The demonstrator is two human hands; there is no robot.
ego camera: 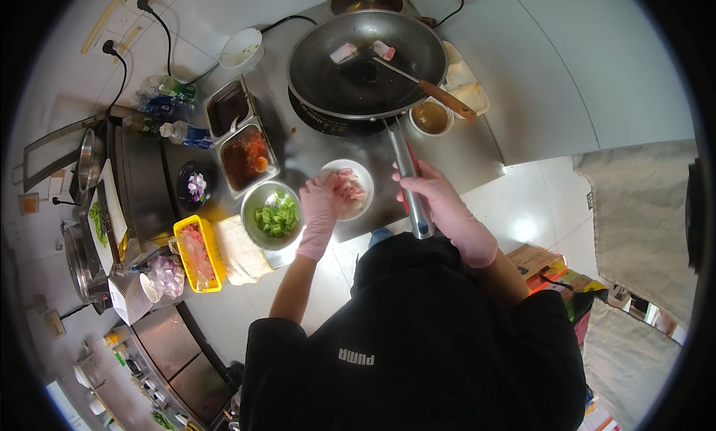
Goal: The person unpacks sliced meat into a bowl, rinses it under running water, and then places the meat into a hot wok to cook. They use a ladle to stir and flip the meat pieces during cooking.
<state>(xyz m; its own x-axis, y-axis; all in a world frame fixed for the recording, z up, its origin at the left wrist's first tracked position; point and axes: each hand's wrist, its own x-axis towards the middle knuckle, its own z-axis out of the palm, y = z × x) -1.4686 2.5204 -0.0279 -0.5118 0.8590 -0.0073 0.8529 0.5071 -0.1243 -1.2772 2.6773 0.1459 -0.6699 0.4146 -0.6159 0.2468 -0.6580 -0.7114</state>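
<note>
My right hand point(453, 212), in a pink glove, is closed around the long metal handle point(399, 143) of a dark wok point(358, 89). Two pale pink pieces of fatty meat point(384, 50) lie in the wok. Beside them rests the blade of a spatula, whose wooden handle point(447, 99) leans over the wok's right rim. My left hand point(320, 207), gloved in pink too, reaches over the left rim of a white bowl point(366, 179). Its fingertips touch sliced raw meat point(348, 186) there; whether they pinch any is hidden.
Chopped green peppers fill a metal bowl point(250, 229) left of my left hand. Beyond it are metal containers of red chili sauce point(246, 151) and dark sauce point(226, 111). A yellow basket point(217, 271) holds more meat. A cup of brown liquid point(430, 117) stands right of the wok.
</note>
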